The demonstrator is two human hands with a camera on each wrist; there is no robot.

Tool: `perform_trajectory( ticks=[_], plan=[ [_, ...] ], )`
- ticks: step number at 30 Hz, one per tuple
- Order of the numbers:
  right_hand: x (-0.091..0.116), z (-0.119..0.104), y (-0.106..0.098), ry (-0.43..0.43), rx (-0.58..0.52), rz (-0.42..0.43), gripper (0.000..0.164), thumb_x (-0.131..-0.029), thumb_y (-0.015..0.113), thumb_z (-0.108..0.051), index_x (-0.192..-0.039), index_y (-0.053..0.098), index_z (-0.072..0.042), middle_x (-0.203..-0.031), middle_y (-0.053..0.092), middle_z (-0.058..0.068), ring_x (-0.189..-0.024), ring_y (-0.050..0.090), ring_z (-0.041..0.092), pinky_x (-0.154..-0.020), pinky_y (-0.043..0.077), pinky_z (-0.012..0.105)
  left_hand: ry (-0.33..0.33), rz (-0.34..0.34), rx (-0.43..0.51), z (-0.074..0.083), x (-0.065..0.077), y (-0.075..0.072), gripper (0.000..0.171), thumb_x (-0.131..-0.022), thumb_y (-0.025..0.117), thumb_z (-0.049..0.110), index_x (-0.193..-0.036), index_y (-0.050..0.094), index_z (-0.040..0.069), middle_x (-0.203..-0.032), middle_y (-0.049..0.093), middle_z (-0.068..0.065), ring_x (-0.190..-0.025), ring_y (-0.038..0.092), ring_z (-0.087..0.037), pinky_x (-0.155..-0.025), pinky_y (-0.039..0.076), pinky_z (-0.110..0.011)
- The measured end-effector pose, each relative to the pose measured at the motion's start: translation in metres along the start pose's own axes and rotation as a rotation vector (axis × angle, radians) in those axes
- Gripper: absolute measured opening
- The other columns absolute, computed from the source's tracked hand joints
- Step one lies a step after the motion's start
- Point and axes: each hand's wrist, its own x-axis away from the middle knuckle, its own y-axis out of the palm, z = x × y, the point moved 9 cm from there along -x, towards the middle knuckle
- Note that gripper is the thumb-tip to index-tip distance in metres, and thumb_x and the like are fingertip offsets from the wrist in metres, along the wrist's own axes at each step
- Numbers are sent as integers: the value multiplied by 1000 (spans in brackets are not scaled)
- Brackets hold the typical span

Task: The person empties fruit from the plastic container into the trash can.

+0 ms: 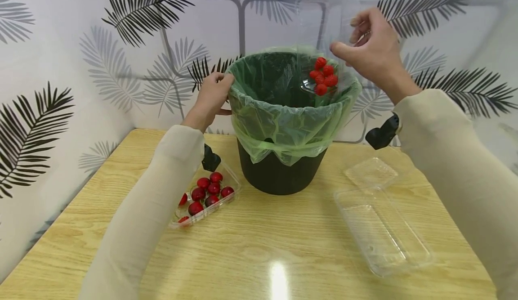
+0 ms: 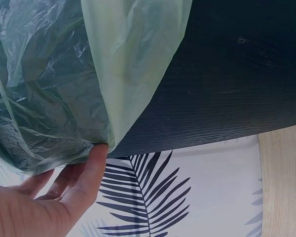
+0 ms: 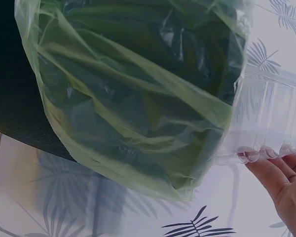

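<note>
A black bin (image 1: 279, 174) stands on the table with a green bag (image 1: 283, 127) folded over its rim. My left hand (image 1: 214, 91) grips the bin's left rim through the bag; in the left wrist view its thumb (image 2: 94, 170) lies at the bag's edge. Above the right side of the bin, my right hand (image 1: 374, 46) holds a clear plastic box (image 3: 274, 108), tilted steeply with its lower end inside the rim. Several red raspberries (image 1: 323, 77) sit at that lower end. In the right wrist view the fingers hold the box's ribbed side, partly out of frame.
Left of the bin, under my left forearm, a clear box (image 1: 220, 204) holds several dark red cherries (image 1: 196, 208). An open clear plastic box (image 1: 382, 237) with its lid (image 1: 372, 172) lies on the table at right. The patterned wall (image 1: 194, 25) rises close behind the bin.
</note>
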Motion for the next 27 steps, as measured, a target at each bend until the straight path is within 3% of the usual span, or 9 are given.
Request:
perform_trajectory(
  ticks=[8,20,27],
  plan=[
    [1,-1,0,-18,44,16,43,-82,68,-34,-116,45,-21,-90,42,-14,-78,46,1,-72,36,18,-4,2,-1,0,0,0,33,-99,39,35,-123,46,12,-95,39,-2,-83,44,-17,-86,56,-46],
    [3,-10,1,-114,62,23,54,-78,74,-29,-124,49,-15,-89,43,-16,-78,45,1,-71,37,16,2,-1,11,0,1,0,39,-99,38,34,-131,44,11,-96,39,-1,-82,44,-15,-87,56,-46],
    [5,-9,1,-105,72,19,55,-79,74,-29,-125,48,-15,-90,42,-15,-77,45,2,-70,38,16,3,1,12,1,1,1,38,-99,38,34,-129,44,11,-97,40,-1,-84,45,-16,-86,56,-46]
  ],
)
